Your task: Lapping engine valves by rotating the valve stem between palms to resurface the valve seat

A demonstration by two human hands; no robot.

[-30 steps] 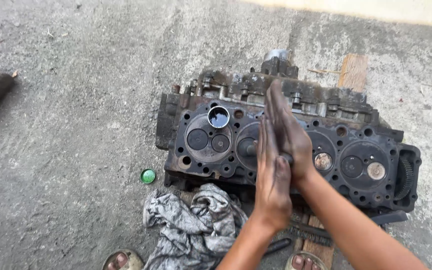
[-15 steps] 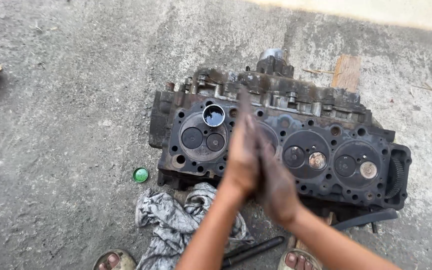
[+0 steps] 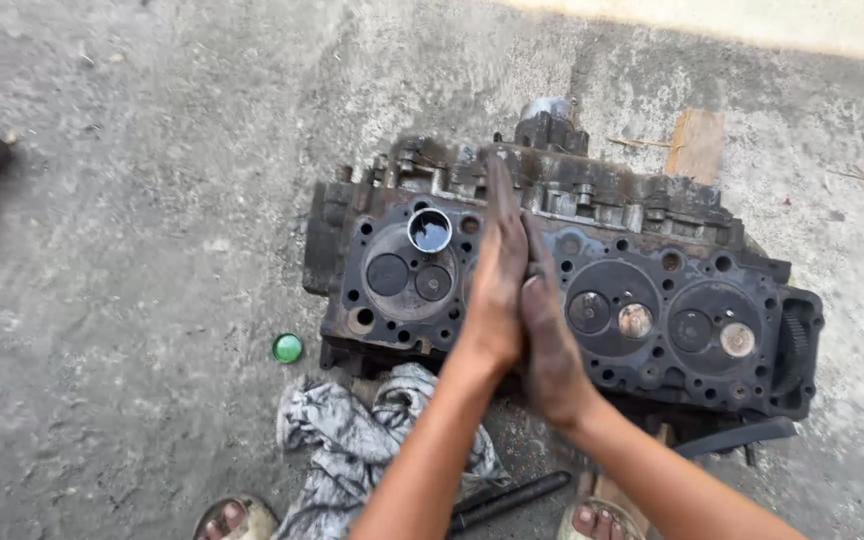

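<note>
A dirty black engine cylinder head (image 3: 642, 215) lies on the concrete with its valve face up. My left hand (image 3: 497, 290) and my right hand (image 3: 552, 345) are pressed palm to palm right over its middle, fingers straight and pointing away from me. Both are smeared with dark grease. The left hand reaches further forward than the right. Whether anything is between the palms is hidden. A small shiny metal cup (image 3: 430, 230) stands on the head just left of my hands.
A green round cap (image 3: 287, 347) lies on the ground left of the head. A crumpled grey rag (image 3: 352, 440) and a black rod (image 3: 512, 497) lie in front of it, near my sandalled feet (image 3: 237, 520). A wooden piece (image 3: 697, 145) sits behind.
My palms have slid against each other: the right hand was further forward a second ago, now the left is. The view has shifted slightly; the cylinder head has not moved.
</note>
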